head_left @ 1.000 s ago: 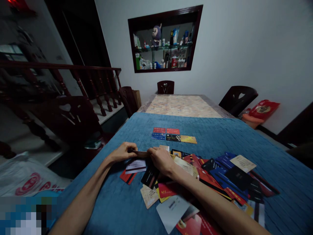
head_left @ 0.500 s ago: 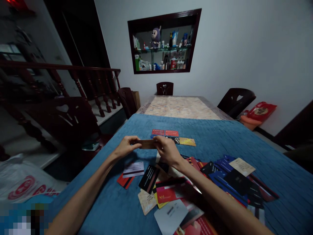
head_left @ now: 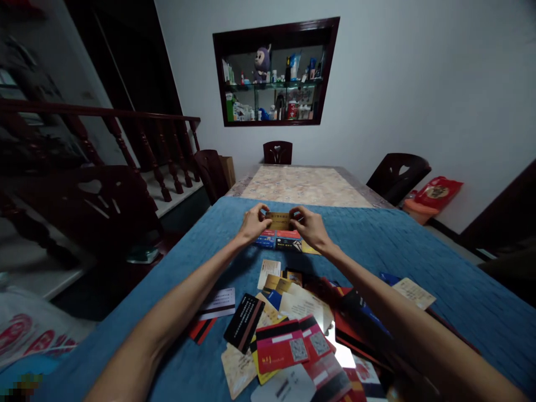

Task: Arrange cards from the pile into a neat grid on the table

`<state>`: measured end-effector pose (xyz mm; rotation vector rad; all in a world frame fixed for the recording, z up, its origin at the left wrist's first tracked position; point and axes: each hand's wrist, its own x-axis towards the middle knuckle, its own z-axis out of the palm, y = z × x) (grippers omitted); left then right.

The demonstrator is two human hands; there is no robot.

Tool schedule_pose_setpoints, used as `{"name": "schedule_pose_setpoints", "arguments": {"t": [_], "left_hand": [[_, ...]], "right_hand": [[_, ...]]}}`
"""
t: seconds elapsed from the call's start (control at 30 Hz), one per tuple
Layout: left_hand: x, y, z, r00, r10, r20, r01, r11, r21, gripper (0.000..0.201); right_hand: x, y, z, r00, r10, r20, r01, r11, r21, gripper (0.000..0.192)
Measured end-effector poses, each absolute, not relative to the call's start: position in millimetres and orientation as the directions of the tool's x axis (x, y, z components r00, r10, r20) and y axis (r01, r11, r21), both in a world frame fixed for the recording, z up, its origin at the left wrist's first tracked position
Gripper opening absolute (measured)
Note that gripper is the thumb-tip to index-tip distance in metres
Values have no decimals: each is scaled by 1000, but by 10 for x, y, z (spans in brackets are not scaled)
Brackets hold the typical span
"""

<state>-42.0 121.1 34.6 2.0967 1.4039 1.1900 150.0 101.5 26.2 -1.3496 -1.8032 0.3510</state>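
A gold card (head_left: 279, 220) is pinched at its two short ends, with my left hand (head_left: 254, 221) closed on the left end and my right hand (head_left: 309, 224) closed on the right one. It is tilted up just beyond a neat group of cards. In that group lie red cards (head_left: 288, 234), a blue card (head_left: 265, 242), a black card with a white pattern (head_left: 288, 244) and a yellow card (head_left: 310, 247); my hands partly cover them. Closer to me spreads a loose heap of cards, among them a red card with a QR code (head_left: 281, 346) and a black striped card (head_left: 244, 322).
A blue cloth (head_left: 184, 324) covers the near part of the table; the far part has a marble-patterned top (head_left: 310, 184). Dark wooden chairs (head_left: 397, 177) stand around it. On the heap's right lies a beige card (head_left: 414, 293). A white bag (head_left: 29, 329) is at lower left.
Both hands have moved forward with the gold card, from the near side of the card group to its far side. The card now faces me more fully, and the view has shifted slightly.
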Motion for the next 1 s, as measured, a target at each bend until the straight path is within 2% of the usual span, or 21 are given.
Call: {"name": "schedule_pose_setpoints", "arguments": {"t": [0.2,0.47,1.0], "left_hand": [[-177,1594,237,165,891,422,674,-415,611,24],[-47,2028,33,158,931,330,716,-338,610,27],[159,2301,-160,181,949,258,786,-297,542,26]], "right_hand": [[1659,1410,145,-4,913,407,709,290,-643,24],[1729,1800,-65,49,937,345,769,185,-612,26],[1846,2111,-332,101,959,266,843,59,-535,30]]}}
